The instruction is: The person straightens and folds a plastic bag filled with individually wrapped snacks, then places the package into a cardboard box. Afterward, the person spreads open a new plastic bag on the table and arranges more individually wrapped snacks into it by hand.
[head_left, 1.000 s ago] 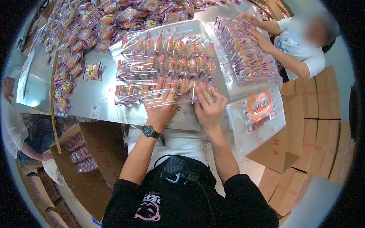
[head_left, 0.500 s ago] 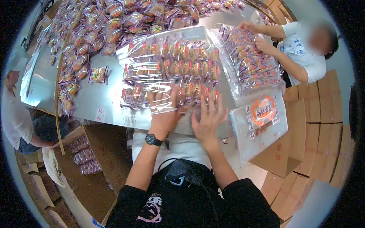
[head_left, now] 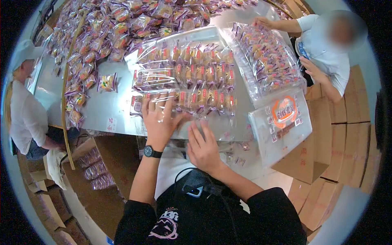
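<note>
A large clear plastic bag (head_left: 163,83) lies flat on the metal table, filled with three rows of wrapped cakes (head_left: 200,73) standing side by side. My left hand (head_left: 157,116), with a black watch on its wrist, rests on the lower left of the bag with its fingers spread over the bottom row. Just off the bag's near edge, my right hand (head_left: 204,145) is held with its fingers stretched out and nothing in them. A single wrapped cake (head_left: 107,82) lies to the left of the bag.
A heap of wrapped cakes (head_left: 122,28) covers the table's far side. At right lie another filled bag (head_left: 267,57), beside a co-worker (head_left: 326,53), and printed flat bags (head_left: 281,126). Cardboard boxes (head_left: 347,106) stack at right. An open carton (head_left: 114,163) holds packs at left, near another person (head_left: 30,110).
My right hand has drawn back from the bag towards me and leftwards. My left hand has shifted slightly left. The co-worker's nearer hand has lifted off the other bag.
</note>
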